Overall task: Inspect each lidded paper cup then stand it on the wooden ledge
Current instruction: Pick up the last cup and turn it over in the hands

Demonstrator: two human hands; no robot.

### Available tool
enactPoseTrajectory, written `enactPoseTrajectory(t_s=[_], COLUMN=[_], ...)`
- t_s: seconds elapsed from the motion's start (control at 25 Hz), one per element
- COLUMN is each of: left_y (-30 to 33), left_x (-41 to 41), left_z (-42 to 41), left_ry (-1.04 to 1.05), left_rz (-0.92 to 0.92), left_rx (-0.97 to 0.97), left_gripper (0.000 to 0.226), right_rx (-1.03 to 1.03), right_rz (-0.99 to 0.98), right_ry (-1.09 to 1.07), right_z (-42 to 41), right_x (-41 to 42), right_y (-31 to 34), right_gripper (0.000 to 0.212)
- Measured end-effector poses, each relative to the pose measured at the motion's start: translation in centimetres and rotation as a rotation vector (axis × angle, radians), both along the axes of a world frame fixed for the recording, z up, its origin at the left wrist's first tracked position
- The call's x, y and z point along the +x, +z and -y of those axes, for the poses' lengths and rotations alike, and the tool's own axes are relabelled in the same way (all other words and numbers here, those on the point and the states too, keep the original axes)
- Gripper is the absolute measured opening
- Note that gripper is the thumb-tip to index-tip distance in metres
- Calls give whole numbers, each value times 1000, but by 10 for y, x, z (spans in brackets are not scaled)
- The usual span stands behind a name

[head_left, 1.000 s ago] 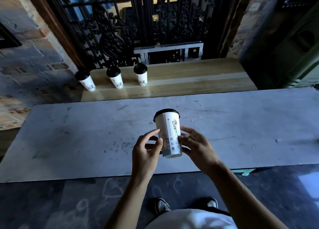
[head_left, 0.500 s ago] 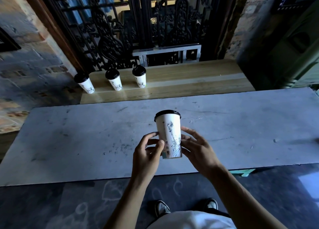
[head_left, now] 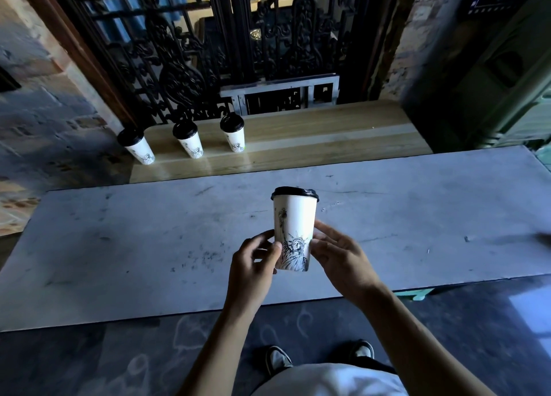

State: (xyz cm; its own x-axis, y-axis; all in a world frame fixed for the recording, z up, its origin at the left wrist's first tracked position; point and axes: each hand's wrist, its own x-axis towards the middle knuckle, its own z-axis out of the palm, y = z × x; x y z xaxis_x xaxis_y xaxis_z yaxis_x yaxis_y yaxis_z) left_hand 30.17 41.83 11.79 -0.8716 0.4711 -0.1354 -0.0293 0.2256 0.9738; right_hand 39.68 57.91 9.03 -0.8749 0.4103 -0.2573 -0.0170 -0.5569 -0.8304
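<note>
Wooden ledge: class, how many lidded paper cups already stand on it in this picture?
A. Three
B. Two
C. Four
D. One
A. Three lidded cups stand in a row at the left end of the wooden ledge, while a fourth cup is held in the left hand and right hand above the stone counter.

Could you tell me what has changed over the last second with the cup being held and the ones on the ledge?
The held cup has been turned in both hands: its text panel rotated away and the statue drawing now faces the camera. The left hand and right hand keep hold near its base. The three cups on the wooden ledge stayed put.
</note>
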Motion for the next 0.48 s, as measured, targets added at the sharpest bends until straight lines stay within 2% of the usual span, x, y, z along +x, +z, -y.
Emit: enactPoseTrajectory(t_s=[0.12,0.32,0.48], left_y=[-1,-3,-14], left_x=[-2,-1,-2], left_z=[-5,-23,-47], left_ry=[-26,-3,40], left_rz=[-22,-87,-11], left_rx=[-45,-133,-173], left_gripper=[26,31,26], right_rx=[83,371,450], right_rz=[36,208,272], right_ry=[-6,10,43], right_z=[-8,-26,-54], right_x=[5,3,-7], right_y=[2,7,3], right_gripper=[47,40,43])
